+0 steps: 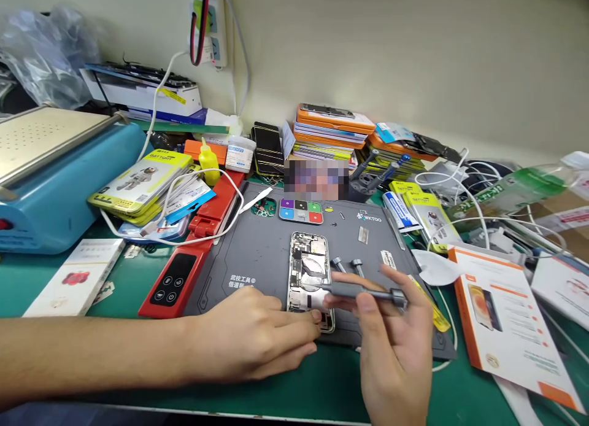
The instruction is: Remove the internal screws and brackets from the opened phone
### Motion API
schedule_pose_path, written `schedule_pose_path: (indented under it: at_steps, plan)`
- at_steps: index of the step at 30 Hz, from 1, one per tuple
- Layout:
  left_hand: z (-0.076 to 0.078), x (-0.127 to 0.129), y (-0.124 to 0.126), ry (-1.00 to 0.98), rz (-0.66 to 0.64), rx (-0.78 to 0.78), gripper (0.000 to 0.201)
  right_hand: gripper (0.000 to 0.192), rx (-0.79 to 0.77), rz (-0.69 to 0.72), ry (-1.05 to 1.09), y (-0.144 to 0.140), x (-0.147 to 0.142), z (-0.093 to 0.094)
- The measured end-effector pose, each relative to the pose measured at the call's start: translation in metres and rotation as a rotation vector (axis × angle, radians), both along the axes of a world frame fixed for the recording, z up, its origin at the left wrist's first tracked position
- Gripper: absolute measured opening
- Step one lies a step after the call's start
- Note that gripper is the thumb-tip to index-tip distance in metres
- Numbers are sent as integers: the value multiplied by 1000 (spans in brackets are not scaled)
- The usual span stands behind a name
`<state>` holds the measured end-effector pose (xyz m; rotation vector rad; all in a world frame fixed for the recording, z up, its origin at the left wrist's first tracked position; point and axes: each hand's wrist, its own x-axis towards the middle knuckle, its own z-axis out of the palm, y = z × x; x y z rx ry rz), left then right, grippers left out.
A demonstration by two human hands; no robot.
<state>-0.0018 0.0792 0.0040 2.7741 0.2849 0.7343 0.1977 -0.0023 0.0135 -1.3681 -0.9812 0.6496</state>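
Note:
A phone [311, 266] with its back open and its inner parts bare lies on the grey work mat [262, 254]. My left hand [253, 337] is at the phone's lower end, its fingers bent together across the bottom edge and holding it. In my right hand [396, 346] is a dark grey screwdriver [352, 290], gripped between thumb and fingers and nearly level. Its tip points left over the middle of the phone; whether it touches anything there I cannot tell. Two more screwdrivers [358, 267] lie just beyond my right hand, partly hidden.
Behind the phone sits a coloured tray [301, 211]; a green circuit board [264, 207] is to its left. A red device [170, 282] borders the mat's left side. Battery boxes [142, 183] and a blue machine [69, 199] stand left. An orange-white box [510, 315] lies right.

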Motion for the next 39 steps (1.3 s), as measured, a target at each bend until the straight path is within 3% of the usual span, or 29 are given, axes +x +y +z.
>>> schedule_pose_path:
  at_steps: [4,10,16,27,39]
  plan:
    - [0,1,2,-39,7,6,24,46,-1,-72,127,-15,6,-12]
    - [3,1,2,-64,25,46,29,40,-10,-2,323,-17,0,-12]
    - [4,1,2,4,16,19,30,45,-90,97,279,-15,-4,-14]
    - [5,0,4,-64,0,53,27,41,-64,83,288,-14,-4,-13]
    - [7,-3,5,2,-20,41,34,42,-73,65,305,-15,-3,-16]
